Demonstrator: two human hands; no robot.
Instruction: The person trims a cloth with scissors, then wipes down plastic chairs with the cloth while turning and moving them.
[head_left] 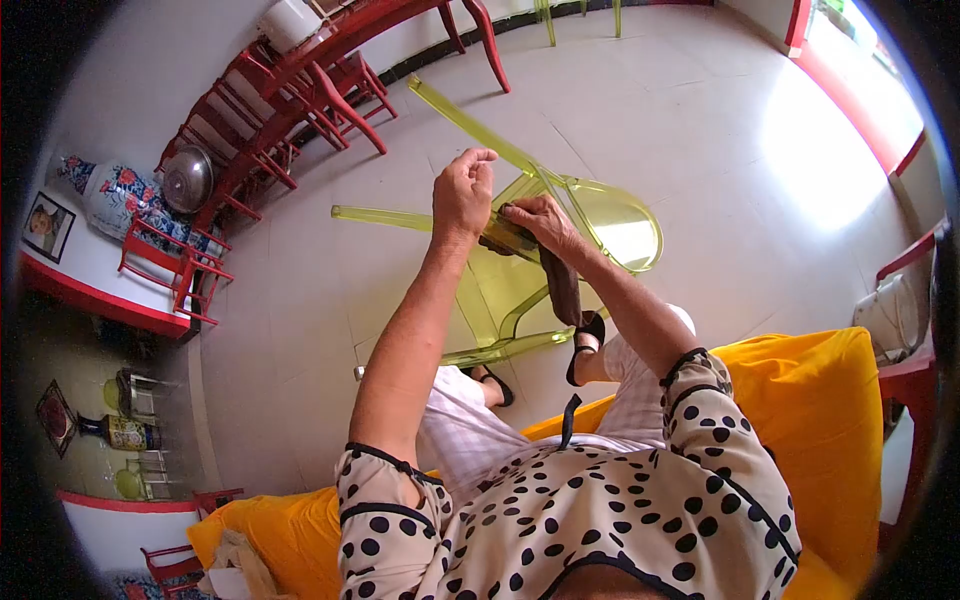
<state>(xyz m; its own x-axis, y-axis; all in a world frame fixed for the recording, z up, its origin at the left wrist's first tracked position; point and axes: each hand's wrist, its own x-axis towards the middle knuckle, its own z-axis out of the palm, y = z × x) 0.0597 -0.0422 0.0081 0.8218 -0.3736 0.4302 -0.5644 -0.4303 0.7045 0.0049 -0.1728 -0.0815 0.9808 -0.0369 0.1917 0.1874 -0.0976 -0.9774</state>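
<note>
While the right hand [543,225] closes around a dark brown cloth [563,290] with bent fingers, the left hand [463,195] is raised just beside it, loosely curled; whether its fingers pinch anything, I cannot tell. The cloth lies partly over the chair and hangs down from the right hand towards a black shoe [590,345]. The translucent yellow-green chair [615,212] is in front of the seated person, tipped over on the pale tiled floor [290,300], its rounded panel to the right of the hands and two legs reaching out to the left. Orange fabric [800,380] covers the seat beneath the person. At the upper left, red wooden furniture [330,95] stands near a round metal lid or bowl [188,180] and a floral vase [125,200]
</note>
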